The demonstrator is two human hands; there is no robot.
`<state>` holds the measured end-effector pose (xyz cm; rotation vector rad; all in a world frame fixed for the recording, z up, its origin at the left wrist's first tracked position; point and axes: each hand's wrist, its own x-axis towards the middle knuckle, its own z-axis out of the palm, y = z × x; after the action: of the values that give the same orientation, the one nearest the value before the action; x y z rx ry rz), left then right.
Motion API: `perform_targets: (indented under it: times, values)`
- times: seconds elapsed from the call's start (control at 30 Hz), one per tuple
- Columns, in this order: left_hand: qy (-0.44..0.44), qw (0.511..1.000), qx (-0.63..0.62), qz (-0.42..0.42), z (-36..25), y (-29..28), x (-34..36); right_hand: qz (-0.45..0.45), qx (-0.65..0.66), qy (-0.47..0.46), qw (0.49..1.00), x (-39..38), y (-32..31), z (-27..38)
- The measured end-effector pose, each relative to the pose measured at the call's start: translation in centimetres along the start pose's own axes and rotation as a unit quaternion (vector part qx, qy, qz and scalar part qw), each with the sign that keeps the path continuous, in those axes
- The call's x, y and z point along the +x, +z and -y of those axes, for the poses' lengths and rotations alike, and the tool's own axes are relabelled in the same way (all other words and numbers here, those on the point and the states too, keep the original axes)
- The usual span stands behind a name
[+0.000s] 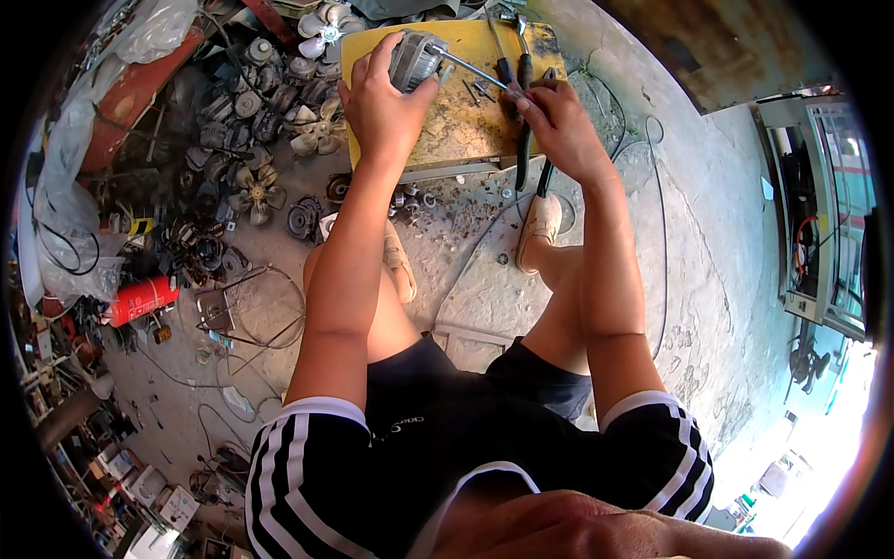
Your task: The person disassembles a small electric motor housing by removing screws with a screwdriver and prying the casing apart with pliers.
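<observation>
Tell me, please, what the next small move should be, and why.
Probably a slight turn of the screwdriver by the right grip: its tip appears to meet the grey motor, which the left grip is already holding.

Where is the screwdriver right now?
The screwdriver is near the top middle of the head view, in the right hand over the yellow work surface, its shaft slanting up-left to the grey motor in the left hand.
</observation>
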<state>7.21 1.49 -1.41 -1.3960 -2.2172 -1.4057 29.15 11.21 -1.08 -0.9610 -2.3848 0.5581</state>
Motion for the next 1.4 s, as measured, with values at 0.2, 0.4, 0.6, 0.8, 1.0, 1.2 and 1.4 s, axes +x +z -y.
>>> perform_targets:
  times: [0.2, 0.4, 0.6, 0.8, 1.0, 1.2, 1.4]
  values:
    - [-0.004, 1.000, 0.016, 0.006, -0.1, 0.0, 0.0, 0.000, 0.086, 0.092, 0.992, 0.6, -1.6, 2.5]
    - [0.002, 1.000, 0.002, 0.000, 0.1, 0.0, 0.0, 0.016, 0.035, 0.006, 0.999, 0.1, -0.4, 0.5]
    - [-0.001, 1.000, 0.008, 0.005, -0.1, 0.0, 0.0, 0.019, 0.061, 0.065, 0.996, -0.1, -1.0, 1.5]
    - [-0.021, 1.000, -0.011, 0.016, 0.4, 0.3, -0.1, 0.010, 0.060, 0.068, 0.996, 0.0, -0.8, 1.8]
    - [-0.014, 1.000, -0.003, 0.026, 0.5, 0.3, -0.1, 0.002, 0.014, 0.058, 0.998, -0.1, -0.9, 1.3]
    - [0.017, 1.000, 0.011, -0.007, -0.1, 0.1, -0.1, 0.025, 0.049, 0.064, 0.996, -0.3, -0.5, 1.3]
    - [-0.002, 1.000, 0.008, -0.001, -0.2, 0.0, -0.1, -0.034, -0.015, 0.054, 0.998, -0.2, -0.1, 0.9]
